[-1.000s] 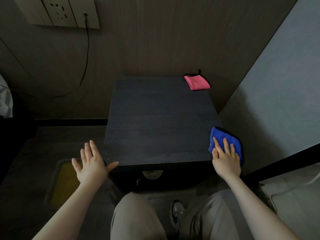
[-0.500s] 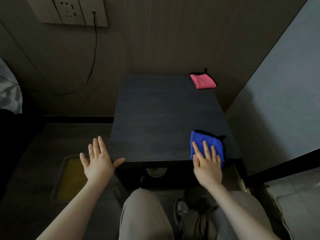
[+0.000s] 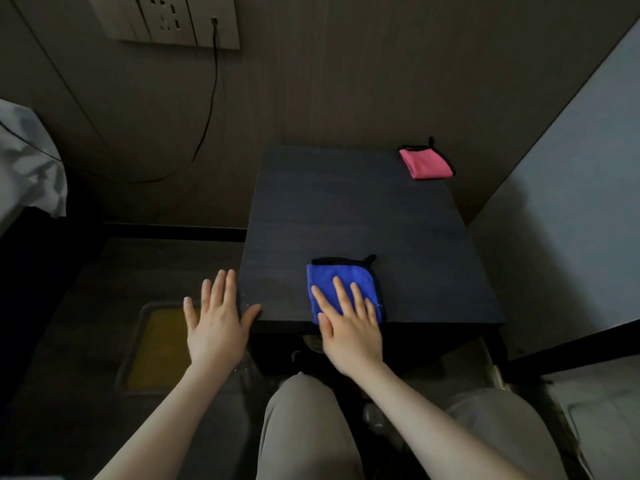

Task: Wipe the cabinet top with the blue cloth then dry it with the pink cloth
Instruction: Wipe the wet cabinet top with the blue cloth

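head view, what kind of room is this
Probably a bedroom or hotel-style room, seen from a corner. A small dark cabinet stands against a panelled wall with a socket plate and a plugged-in cable; pale bedding-like fabric shows at the left edge.

blue cloth [image 3: 341,282], pink cloth [image 3: 427,164], seemingly black cabinet top [image 3: 353,216]

Blue cloth [image 3: 341,284] on cabinet top [image 3: 363,230] at near edge left of centre, right hand [image 3: 349,329] flat on it, left hand [image 3: 216,322] at near-left corner, pink cloth [image 3: 426,163] far-right corner, wall socket [image 3: 166,19] behind, up left.
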